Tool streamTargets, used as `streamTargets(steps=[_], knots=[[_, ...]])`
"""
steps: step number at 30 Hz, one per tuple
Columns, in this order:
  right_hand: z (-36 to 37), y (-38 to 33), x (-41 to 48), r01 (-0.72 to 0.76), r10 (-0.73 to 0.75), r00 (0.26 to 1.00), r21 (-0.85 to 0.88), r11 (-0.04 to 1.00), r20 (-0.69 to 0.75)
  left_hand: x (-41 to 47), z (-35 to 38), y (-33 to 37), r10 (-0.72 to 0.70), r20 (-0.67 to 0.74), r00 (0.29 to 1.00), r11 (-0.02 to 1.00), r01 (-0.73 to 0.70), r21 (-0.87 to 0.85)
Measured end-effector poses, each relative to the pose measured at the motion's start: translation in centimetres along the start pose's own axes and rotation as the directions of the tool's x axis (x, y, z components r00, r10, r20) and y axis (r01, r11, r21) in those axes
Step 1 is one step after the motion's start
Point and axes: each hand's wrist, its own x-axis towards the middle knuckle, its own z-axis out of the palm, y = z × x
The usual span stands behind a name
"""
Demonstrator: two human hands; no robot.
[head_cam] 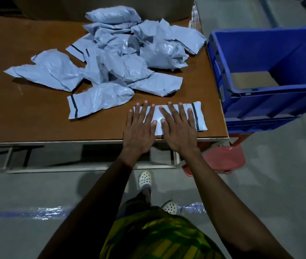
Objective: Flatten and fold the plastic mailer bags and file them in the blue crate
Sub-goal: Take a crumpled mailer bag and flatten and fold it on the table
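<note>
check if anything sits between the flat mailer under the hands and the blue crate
Nothing visible does. The flattened mailer lies under the left hand and right hand near the right edge of the table; only bare wood separates it from the blue crate beside that edge. The crumpled pile sits behind, off that path.

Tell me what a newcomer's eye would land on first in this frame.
The hands stand out first: the left hand and right hand press flat, fingers spread, on a flattened mailer bag at the near right edge of the brown table. Behind them a pile of crumpled grey mailer bags sprawls across the table's middle. The blue crate sits just off its right side.
</note>
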Motion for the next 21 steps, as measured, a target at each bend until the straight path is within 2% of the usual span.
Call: streamTargets(steps=[7,12,17,21], knots=[[-0.6,0.8,0.8,0.005,-0.005,0.998,0.005,1.000,0.058,0.3,-0.3,-0.1,-0.022,0.038,0.999,0.998,0.019,0.065],[-1.9,4.4,1.5,-0.010,0.013,0.984,-0.018,1.000,0.180,0.2,-0.5,-0.2,-0.042,0.059,0.997,0.995,0.037,0.096],[-2.0,5.2,1.5,-0.025,0.006,0.971,0.075,0.997,0.239,0.0,-0.5,-0.3,-0.057,0.087,0.995,0.992,0.047,0.119],[-3.4,5.7,2.7,-0.027,-0.032,0.918,0.143,0.989,0.395,0.8,-1.6,-0.5,-0.084,0.170,0.982,0.991,0.064,0.117]])
